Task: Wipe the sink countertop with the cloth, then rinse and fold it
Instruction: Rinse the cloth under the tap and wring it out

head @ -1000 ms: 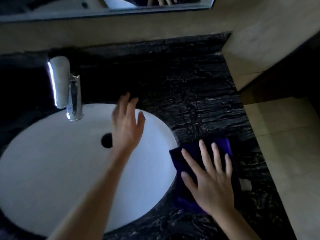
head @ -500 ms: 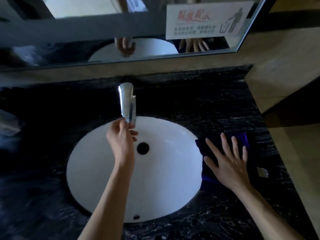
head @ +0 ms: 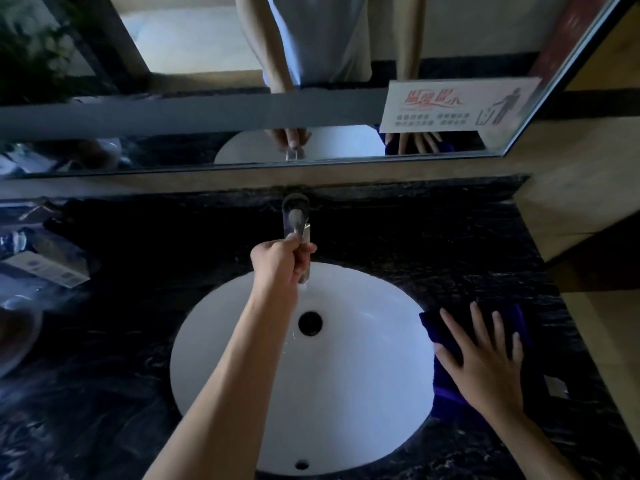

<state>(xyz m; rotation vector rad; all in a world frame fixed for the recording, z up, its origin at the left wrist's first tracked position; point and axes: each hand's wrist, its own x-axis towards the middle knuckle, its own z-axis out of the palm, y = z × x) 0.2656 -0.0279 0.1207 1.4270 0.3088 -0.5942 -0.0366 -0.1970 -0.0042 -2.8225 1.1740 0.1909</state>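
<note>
A white oval sink (head: 363, 403) is set into a black marbled countertop (head: 433, 244). At its back stands a chrome faucet (head: 295, 218). My left hand (head: 282, 261) is wrapped around the faucet's spout, and a thin trickle of water falls below it. On the counter right of the sink lies a purple cloth (head: 446, 393), its edge hanging over the rim. My right hand (head: 485, 362) rests flat on the cloth with fingers spread.
A mirror (head: 207, 81) runs along the back wall, with a paper sign (head: 457, 109) stuck in its lower right corner. Packets and a bottle (head: 38, 261) lie on the counter at the left. A beige wall block (head: 588, 188) bounds the right side.
My left hand went from hovering over the basin to gripping the faucet, and water now trickles. The view tilted up and back. My right hand stayed flat on the cloth.
</note>
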